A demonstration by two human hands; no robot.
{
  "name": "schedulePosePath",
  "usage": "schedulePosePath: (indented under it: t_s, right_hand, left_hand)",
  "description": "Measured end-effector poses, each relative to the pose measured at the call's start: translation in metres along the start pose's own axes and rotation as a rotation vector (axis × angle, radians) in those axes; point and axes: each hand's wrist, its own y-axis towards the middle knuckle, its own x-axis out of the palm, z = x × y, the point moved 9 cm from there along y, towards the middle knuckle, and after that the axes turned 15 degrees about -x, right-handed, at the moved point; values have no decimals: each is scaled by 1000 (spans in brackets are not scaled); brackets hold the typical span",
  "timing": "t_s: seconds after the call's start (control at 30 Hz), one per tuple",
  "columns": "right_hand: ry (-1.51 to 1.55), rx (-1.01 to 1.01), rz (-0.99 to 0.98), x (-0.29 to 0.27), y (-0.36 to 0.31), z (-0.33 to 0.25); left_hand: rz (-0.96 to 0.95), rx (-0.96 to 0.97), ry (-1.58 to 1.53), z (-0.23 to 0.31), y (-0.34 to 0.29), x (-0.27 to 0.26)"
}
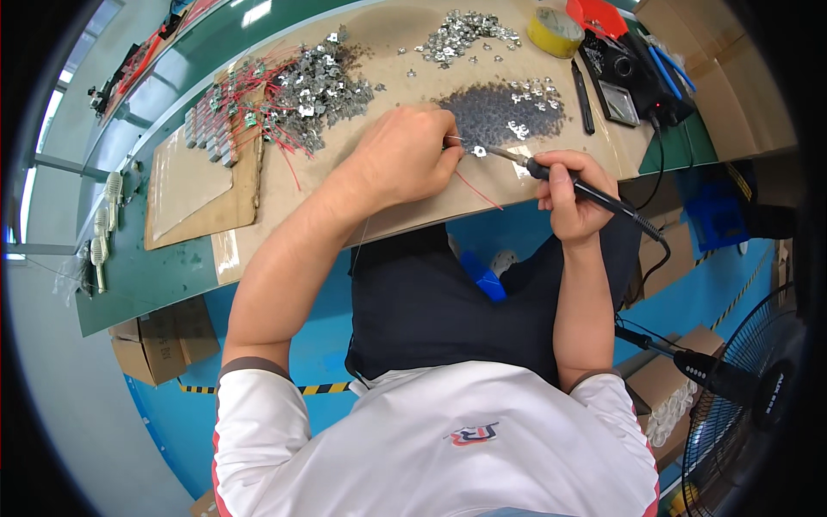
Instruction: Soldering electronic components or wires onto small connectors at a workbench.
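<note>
My right hand (579, 194) grips a black-handled soldering iron (594, 196), its tip angled left at a small silvery metal clip (480, 151) on the brown-papered bench. Close to that tip, my left hand (405, 155) is closed in a pinch, with thin silvery solder wire (453, 137) poking out past the fingertips. A red wire (479, 189) runs out from under the left fingers toward the bench edge; whether they also hold it is hidden. Beyond the hands lie many small metal clips, some in a flat dark patch (508, 112).
Left of centre are a pile of metal parts with red wires (319, 86) and a brown board (250, 185). More clips (465, 39) lie at the back. Yellow tape (554, 33), a red container (596, 15), black tweezers (583, 99) and a soldering station (633, 69) stand right. A fan (732, 379) is lower right.
</note>
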Motion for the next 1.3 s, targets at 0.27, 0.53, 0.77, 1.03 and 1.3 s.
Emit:
schedulePosePath:
  t_s: [0.27, 0.53, 0.77, 1.03, 1.3]
  right_hand:
    - [-43, -145, -61, 9, 13, -14]
    - [-46, -149, -90, 11, 15, -15]
    - [-48, -104, -104, 9, 15, -13]
    - [-29, -168, -106, 12, 16, -16]
    - [-47, -193, -121, 13, 17, -18]
  left_hand:
    - [36, 7, 98, 1, -1, 3]
    - [32, 14, 116, 2, -1, 5]
    - [27, 15, 110, 4, -1, 4]
    - [48, 25, 112, 4, -1, 5]
    - [39, 13, 121, 3, 1, 6]
